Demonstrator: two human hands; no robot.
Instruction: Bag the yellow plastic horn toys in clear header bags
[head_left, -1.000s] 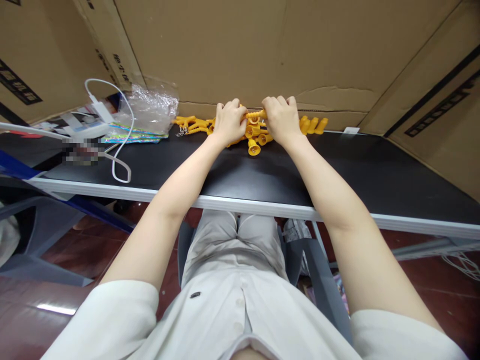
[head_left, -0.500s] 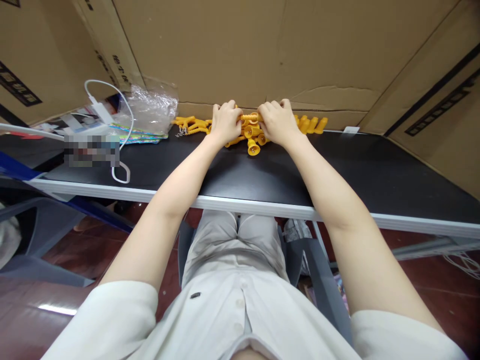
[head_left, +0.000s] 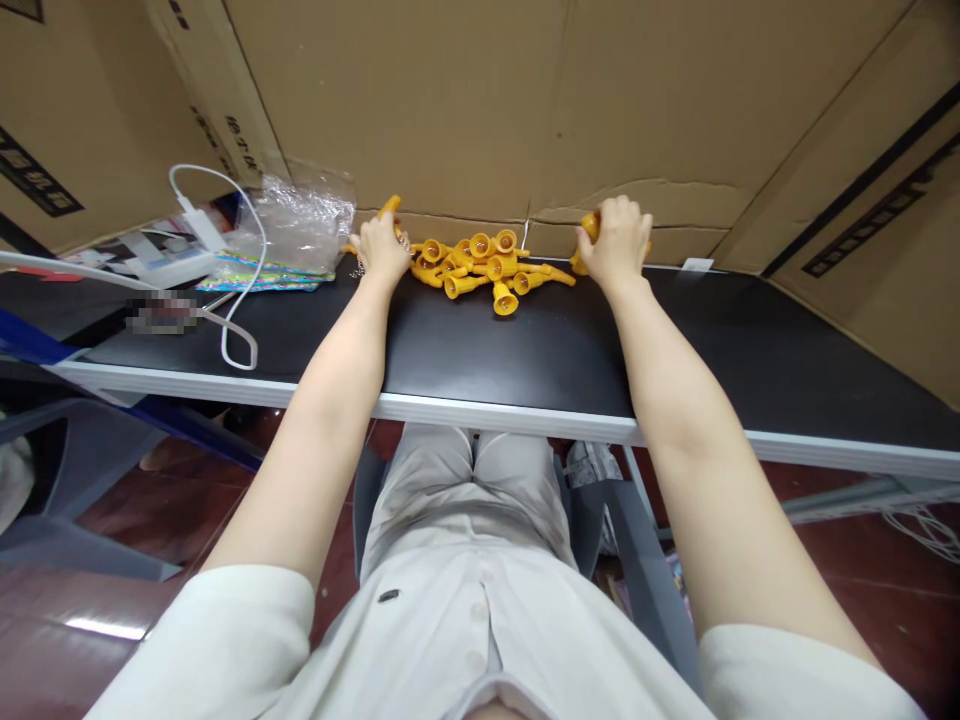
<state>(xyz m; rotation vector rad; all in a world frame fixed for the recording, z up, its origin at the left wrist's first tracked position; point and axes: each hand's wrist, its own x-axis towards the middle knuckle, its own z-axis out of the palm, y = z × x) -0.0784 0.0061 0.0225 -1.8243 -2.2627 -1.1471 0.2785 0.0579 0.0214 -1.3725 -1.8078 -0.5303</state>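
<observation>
My left hand [head_left: 382, 248] is closed around a curved yellow plastic piece [head_left: 391, 205] whose tip sticks up past the fingers. A small silver chain shows beside that hand. My right hand [head_left: 619, 240] is closed on a yellow plastic piece [head_left: 590, 226] with a rounded top, at the right of the table's back edge. More yellow is partly hidden behind those fingers. Between the hands lies a pile of yellow horn-shaped pieces [head_left: 495, 267], their flared, hollow mouths facing me. One of them [head_left: 505, 300] lies nearest me, at the front of the pile.
Clear plastic bags [head_left: 300, 220] and colourful flat packets [head_left: 274, 273] lie to the left. A white cable [head_left: 259, 215] loops over the table there. Cardboard walls [head_left: 465, 110] enclose the back and sides. The black table [head_left: 495, 365] has a pale metal front edge [head_left: 510, 415].
My hands were close together over the pile, both at yellow pieces. They have moved apart, the left hand leftward and the right hand rightward to the end pieces, uncovering the pile.
</observation>
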